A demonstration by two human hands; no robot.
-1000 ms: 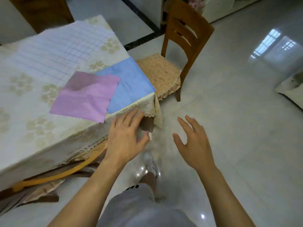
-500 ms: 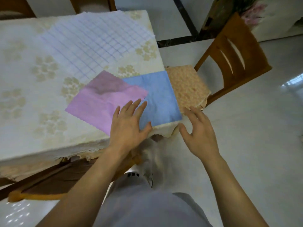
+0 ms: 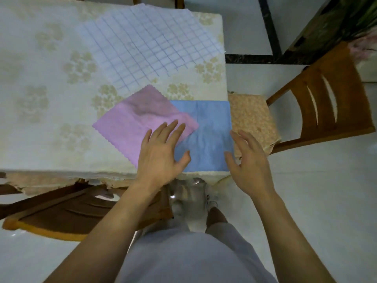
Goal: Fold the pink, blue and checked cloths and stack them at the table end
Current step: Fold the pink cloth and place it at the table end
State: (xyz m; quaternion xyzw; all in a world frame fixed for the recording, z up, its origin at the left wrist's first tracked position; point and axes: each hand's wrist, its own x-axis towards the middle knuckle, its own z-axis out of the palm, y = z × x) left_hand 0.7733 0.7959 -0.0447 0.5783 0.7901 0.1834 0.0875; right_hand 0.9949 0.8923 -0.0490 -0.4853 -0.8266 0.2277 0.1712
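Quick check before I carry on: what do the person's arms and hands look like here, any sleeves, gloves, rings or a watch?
Both arms are bare as far up as the head view shows, with no sleeve in sight. The left hand and the right hand wear no gloves, and no ring, watch or bracelet shows on either hand or wrist. Below the arms, light grey clothing covers the legs.

The table [image 3: 40, 119] in front of me wears a cream tablecloth [image 3: 30, 82] with pale flower prints. Three cloths lie flat and unfolded on it. The pink cloth [image 3: 130, 123] is under my left hand [image 3: 161, 154], overlapping the blue cloth [image 3: 208, 131] between my hands at the table's corner. The checked cloth [image 3: 149, 45] lies beyond my fingertips, its near corner under the pink one.
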